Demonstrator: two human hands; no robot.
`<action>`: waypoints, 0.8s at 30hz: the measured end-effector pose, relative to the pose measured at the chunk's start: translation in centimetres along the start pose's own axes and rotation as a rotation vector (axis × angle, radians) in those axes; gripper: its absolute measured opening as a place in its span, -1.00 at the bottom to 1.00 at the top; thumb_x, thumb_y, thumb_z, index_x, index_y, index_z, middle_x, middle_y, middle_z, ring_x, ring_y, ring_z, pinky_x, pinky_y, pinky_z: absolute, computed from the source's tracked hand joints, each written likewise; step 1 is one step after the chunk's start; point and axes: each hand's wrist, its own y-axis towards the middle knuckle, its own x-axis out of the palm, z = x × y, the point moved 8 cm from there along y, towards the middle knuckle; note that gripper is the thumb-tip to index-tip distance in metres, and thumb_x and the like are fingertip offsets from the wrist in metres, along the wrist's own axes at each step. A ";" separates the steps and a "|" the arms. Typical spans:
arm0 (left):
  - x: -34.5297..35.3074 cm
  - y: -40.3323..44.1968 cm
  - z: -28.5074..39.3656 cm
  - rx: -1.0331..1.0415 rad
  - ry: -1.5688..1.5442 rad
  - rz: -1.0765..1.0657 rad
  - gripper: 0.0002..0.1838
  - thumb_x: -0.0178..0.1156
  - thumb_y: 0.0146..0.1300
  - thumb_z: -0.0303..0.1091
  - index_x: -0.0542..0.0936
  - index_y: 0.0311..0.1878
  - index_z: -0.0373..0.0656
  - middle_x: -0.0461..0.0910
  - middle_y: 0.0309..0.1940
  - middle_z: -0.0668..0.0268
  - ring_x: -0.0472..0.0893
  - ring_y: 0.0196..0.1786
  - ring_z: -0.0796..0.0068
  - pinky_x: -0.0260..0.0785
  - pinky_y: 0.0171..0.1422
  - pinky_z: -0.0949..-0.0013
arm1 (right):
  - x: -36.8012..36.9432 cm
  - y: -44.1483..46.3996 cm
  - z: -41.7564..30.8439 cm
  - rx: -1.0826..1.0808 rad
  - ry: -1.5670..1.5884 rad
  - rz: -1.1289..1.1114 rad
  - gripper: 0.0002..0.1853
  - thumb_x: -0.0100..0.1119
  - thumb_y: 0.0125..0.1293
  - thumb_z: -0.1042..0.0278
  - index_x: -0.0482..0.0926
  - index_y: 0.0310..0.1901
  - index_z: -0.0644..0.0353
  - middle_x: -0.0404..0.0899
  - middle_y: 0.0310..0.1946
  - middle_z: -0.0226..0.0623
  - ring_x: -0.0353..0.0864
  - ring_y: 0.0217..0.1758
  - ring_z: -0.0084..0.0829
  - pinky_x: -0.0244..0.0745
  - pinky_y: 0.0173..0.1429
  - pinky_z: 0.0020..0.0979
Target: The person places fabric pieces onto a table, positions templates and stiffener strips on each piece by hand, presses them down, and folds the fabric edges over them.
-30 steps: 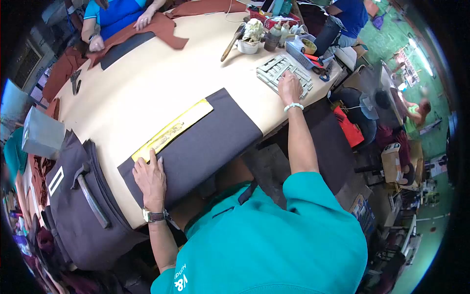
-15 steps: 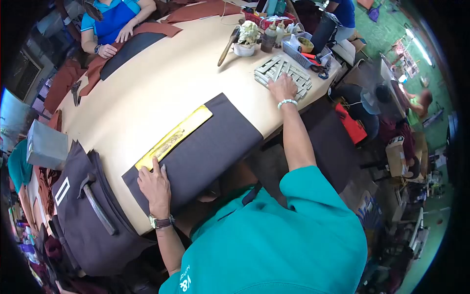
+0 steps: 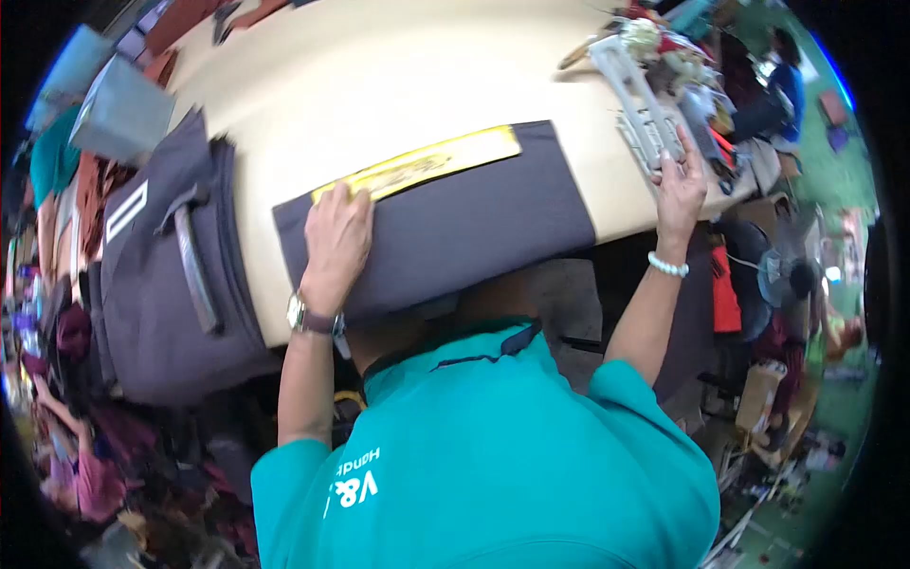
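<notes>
A folded dark fabric panel [image 3: 455, 218] lies along the table's front edge. On its far edge rests a yellow strip [image 3: 436, 163] with dark markings. My left hand [image 3: 339, 237] is at the strip's left end, fingers close together and bent over it; the fingertips are partly hidden. Over at the right, my right hand [image 3: 681, 185] pinches the near end of a pale grey slotted strip [image 3: 630, 81], which slants away toward the far side, smeared by motion. Other pale strips [image 3: 633, 133] lie under and beside it on the table.
A hammer [image 3: 194, 261] lies on a stack of dark fabric [image 3: 156, 313] at the left, near a grey box [image 3: 123, 109]. Behind the strips are a wooden-handled brush [image 3: 576, 57], a blue basket [image 3: 701, 128] and other tools. A fan [image 3: 787, 275] stands right of the table.
My right hand, earlier lying on the pile of pale strips, now has one slotted strip lifted at an angle. My left fingers have bent over the yellow strip. The view has turned left.
</notes>
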 end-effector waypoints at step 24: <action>0.8 -0.3 -4.5 -0.089 -0.654 -0.067 -0.24 0.29 -0.06 -0.37 0.27 0.29 -0.24 0.46 -0.14 0.13 0.46 0.00 0.21 0.30 0.20 0.25 | 18.6 -10.9 -1.7 0.320 0.165 -0.656 -0.47 0.16 0.22 0.46 0.27 0.21 0.42 0.59 -0.48 -0.41 0.47 -0.47 -0.74 0.39 -0.48 -0.70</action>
